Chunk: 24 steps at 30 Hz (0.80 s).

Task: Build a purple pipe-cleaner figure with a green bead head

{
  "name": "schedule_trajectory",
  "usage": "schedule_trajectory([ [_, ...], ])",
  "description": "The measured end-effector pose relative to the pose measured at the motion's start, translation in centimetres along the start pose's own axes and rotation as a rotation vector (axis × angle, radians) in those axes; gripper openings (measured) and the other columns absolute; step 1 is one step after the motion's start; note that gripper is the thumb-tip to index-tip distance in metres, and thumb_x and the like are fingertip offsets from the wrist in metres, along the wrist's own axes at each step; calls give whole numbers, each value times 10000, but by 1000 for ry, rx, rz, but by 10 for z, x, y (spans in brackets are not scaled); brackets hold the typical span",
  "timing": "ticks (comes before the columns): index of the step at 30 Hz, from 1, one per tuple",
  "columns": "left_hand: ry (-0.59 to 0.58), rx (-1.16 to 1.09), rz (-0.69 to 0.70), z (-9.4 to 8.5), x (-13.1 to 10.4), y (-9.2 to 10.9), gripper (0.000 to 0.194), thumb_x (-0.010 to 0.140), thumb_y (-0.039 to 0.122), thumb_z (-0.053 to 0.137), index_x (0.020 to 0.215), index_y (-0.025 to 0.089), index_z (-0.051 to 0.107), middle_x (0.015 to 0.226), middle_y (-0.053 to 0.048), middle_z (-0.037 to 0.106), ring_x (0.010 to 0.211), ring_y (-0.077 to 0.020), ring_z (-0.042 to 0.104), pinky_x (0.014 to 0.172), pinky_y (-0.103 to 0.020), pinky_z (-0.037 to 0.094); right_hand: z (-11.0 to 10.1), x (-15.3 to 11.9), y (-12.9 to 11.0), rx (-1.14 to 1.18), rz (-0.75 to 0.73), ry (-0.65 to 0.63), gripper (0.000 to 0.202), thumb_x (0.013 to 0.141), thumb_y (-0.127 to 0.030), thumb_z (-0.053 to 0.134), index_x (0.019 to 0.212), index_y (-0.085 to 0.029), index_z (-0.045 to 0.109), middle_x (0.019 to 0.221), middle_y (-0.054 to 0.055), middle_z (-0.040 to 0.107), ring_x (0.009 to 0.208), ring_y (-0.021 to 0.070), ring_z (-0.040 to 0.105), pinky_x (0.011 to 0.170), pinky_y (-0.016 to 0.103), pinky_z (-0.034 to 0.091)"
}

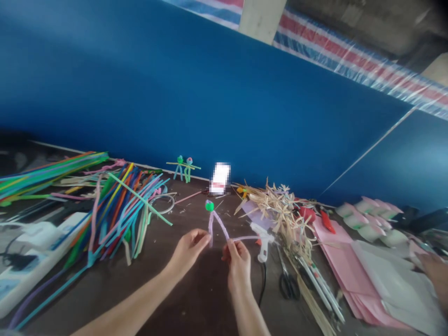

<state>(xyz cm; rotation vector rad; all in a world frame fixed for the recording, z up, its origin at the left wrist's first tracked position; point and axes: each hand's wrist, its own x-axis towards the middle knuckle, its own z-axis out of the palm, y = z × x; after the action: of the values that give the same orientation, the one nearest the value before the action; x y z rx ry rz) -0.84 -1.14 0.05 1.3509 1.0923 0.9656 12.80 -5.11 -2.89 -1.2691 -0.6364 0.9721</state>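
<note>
A small pipe cleaner figure (220,223) with a green ball head (209,206) and two lilac legs stands out over the dark table. My left hand (191,249) is closed, thumb and fingers pinching the lower part of its left leg. With a pinch too, my right hand (238,263) grips the other leg low down. From the right fingertips a lilac stem (247,238) runs toward a white glue gun (263,241); whether it belongs to that leg is unclear. Two finished-looking pipe cleaner figures (184,169) stand by the blue wall.
Bundles of coloured pipe cleaners (121,210) and a white power strip (45,261) lie left. A blurred-out phone-like object (220,178) stands behind. On the right are black-handled scissors (289,284), dried straw pieces (280,205), pink sheets (345,266), white-pink rolls (371,217) and another person's hand (436,270).
</note>
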Motion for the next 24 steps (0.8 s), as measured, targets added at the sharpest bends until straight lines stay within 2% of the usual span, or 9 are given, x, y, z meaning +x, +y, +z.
schedule_trajectory([
  [2, 30, -222, -115, 3, 7, -12, 327, 697, 377, 591, 911, 130, 579, 833, -55, 641, 791, -177, 585, 662, -254, 448, 2, 1, 7, -5, 21, 1, 312, 644, -452, 619, 632, -167, 493, 545, -29, 523, 465, 84, 475, 432, 188, 380],
  [4, -10, -454, -171, 4, 17, -21, 341, 715, 352, 588, 969, 125, 564, 926, -86, 634, 848, -187, 590, 708, -271, 451, 5, 2, 14, -16, 41, -8, 307, 638, -444, 626, 635, -162, 504, 555, -23, 533, 469, 84, 481, 425, 183, 382],
  [6, -70, -627, -189, 1, 27, -25, 293, 744, 316, 569, 957, 114, 571, 930, -106, 638, 828, -187, 605, 702, -276, 458, 8, 3, 18, -38, 63, -29, 299, 631, -431, 632, 629, -156, 516, 552, -19, 537, 468, 82, 479, 408, 175, 374],
  [9, -98, -763, -219, -5, 40, -28, 245, 774, 252, 540, 968, 107, 570, 869, -114, 656, 764, -187, 628, 656, -282, 473, 13, 7, 19, -107, 113, -94, 281, 621, -402, 640, 643, -138, 545, 553, -2, 559, 476, 86, 490, 394, 165, 372],
  [12, -117, -798, -254, -10, 48, -30, 234, 775, 226, 542, 975, 107, 567, 812, -106, 667, 723, -193, 640, 639, -293, 479, 17, 16, 18, -214, 116, -178, 260, 630, -365, 631, 685, -119, 571, 547, 9, 570, 481, 91, 499, 374, 154, 368],
  [15, -144, -785, -247, -13, 49, -35, 237, 740, 207, 592, 954, 110, 576, 792, -97, 675, 741, -203, 643, 687, -314, 476, 19, 25, 19, -334, 61, -243, 263, 651, -364, 605, 718, -111, 584, 521, 5, 559, 450, 91, 481, 319, 141, 330],
  [19, -196, -783, -189, -14, 48, -41, 267, 701, 238, 638, 929, 108, 589, 792, -98, 677, 780, -225, 637, 758, -360, 456, 18, 29, 24, -395, 8, -280, 280, 655, -385, 598, 716, -112, 595, 481, -9, 538, 394, 83, 439, 282, 141, 298],
  [24, -215, -709, -170, -13, 47, -44, 323, 648, 273, 681, 916, 115, 596, 796, -92, 674, 789, -228, 631, 744, -349, 452, 14, 25, 29, -411, -73, -300, 326, 683, -450, 566, 713, -126, 595, 487, -11, 541, 364, 80, 434, 305, 160, 309],
])
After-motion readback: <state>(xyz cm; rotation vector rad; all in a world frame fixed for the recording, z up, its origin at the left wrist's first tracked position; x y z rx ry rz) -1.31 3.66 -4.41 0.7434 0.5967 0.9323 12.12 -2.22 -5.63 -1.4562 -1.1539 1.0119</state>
